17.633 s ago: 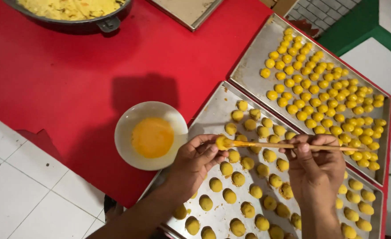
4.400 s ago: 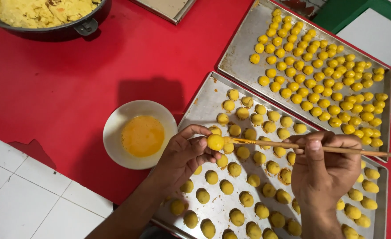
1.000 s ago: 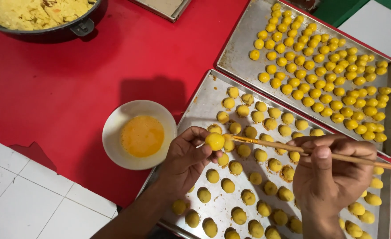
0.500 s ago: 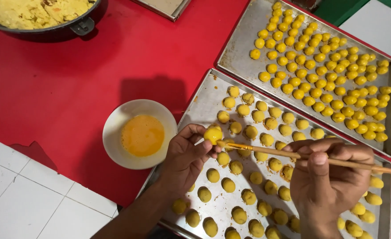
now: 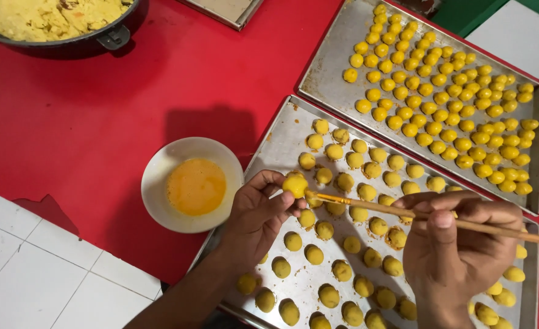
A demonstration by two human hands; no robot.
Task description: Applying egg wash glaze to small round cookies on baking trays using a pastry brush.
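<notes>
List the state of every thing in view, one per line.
Left hand: grip pinching a dough ball.
Right hand: grip holding a brush, tip at the ball.
White bowl: holds orange liquid.
Near tray: partly filled.
Far tray: densely filled.
Dark pan: holds yellow dough.

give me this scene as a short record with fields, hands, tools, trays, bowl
left hand: pinches one yellow dough ball above the near tray
right hand: grips a thin wooden brush, tip at the ball
near tray: loosely spaced dough balls
far tray: tightly packed smaller balls
white bowl: orange-yellow liquid, left of the near tray
dark pan: yellow dough, top left
surface: red mat over white tiles
</notes>
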